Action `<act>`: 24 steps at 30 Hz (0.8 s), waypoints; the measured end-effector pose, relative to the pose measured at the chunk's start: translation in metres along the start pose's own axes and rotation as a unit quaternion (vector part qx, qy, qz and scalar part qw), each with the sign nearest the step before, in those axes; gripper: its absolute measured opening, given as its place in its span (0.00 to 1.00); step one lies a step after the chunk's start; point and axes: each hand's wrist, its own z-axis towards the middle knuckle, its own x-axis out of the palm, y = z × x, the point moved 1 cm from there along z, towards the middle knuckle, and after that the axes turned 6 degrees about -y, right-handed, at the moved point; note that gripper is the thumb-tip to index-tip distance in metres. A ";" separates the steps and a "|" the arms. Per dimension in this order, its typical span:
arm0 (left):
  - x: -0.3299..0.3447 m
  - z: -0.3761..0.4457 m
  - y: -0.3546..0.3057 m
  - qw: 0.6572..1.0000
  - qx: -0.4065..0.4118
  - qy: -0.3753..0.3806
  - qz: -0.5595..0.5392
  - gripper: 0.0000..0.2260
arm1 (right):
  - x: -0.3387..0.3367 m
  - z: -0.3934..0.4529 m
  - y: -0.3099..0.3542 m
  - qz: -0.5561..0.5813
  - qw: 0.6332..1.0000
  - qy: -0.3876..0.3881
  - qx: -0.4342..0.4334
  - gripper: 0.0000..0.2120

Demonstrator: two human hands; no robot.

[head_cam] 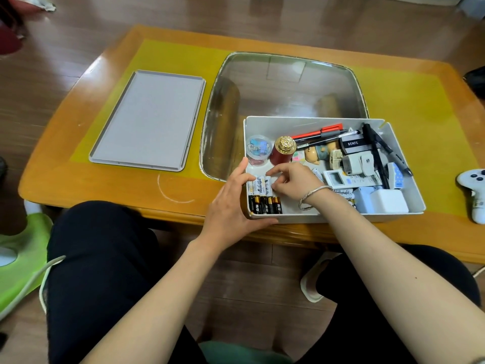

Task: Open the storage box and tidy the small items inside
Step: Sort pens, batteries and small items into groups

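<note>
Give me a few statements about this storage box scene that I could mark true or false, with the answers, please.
1. The lid lies on the table left of the box. True.
2. The batteries sit at the box's right end. False: they are lined up at its left end.
3. The right hand touches the batteries. True.
4. The left hand holds a pen. False: it rests against the box's left corner.
5. A game controller lies inside the box. False: it lies on the table, right of the box.
</note>
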 end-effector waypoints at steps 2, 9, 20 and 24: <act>0.000 0.000 0.000 1.000 -0.002 0.002 0.001 0.37 | -0.001 -0.001 0.001 -0.004 1.000 0.010 -0.010 0.15; 0.000 0.000 0.000 1.000 -0.003 0.001 0.001 0.37 | -0.030 -0.012 -0.007 0.012 1.000 -0.004 -0.011 0.16; -0.001 -0.001 -0.003 1.000 -0.014 0.000 -0.002 0.38 | -0.081 -0.040 -0.044 -0.185 0.976 -0.022 0.118 0.07; -0.002 -0.001 -0.004 1.000 -0.014 0.002 -0.004 0.37 | -0.075 -0.039 -0.041 -0.224 0.964 0.056 0.133 0.09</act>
